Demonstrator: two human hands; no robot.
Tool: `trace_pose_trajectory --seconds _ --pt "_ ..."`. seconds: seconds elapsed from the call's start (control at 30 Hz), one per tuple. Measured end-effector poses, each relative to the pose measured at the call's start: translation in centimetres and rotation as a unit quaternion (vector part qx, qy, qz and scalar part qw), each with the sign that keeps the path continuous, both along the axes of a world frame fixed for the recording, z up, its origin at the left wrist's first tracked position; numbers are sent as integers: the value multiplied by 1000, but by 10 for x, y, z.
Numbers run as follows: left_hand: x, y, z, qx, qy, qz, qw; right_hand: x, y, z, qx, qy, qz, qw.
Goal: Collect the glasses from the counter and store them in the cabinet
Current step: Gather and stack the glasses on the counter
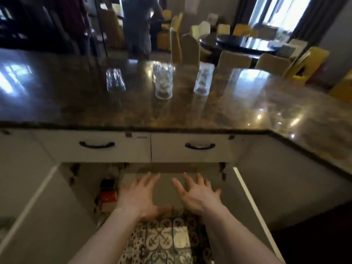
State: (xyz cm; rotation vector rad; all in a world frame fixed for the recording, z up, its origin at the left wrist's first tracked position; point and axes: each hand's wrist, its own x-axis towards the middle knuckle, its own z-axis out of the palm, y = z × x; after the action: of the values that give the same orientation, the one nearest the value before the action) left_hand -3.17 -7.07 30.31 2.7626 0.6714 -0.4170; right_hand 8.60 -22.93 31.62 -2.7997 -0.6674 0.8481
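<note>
Three glasses on dark stone counter (247, 103), far side from me: left glass (115, 79) blurred, mid glass (163, 80), right glass (203, 79); mid and right near each other, left one apart. Can't tell if more behind mid one. Below counter, two drawers w/ dark handles, shut. Under them cabinet (171, 185), both doors swung open; red-black items at its left inside. My left hand (136, 197) and right hand (196, 195) side by side at cabinet mouth, fingers spread wide, nothing held. Patterned tile floor (163, 241) under wrists.
</note>
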Motion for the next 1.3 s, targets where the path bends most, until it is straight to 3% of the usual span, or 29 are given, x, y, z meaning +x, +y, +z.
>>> trace_pose_trajectory --seconds 0.3,0.67,1.07,1.3 --pt "-9 26 117 2 -88 17 996 -18 10 105 91 -28 -41 995" --pt "-11 78 138 -49 -61 44 996 -2 42 129 45 -19 -59 997" --pt "37 180 182 30 -164 19 986 53 126 187 150 -168 -40 973" --pt "96 234 185 54 -217 20 975 109 180 197 141 -192 17 971"
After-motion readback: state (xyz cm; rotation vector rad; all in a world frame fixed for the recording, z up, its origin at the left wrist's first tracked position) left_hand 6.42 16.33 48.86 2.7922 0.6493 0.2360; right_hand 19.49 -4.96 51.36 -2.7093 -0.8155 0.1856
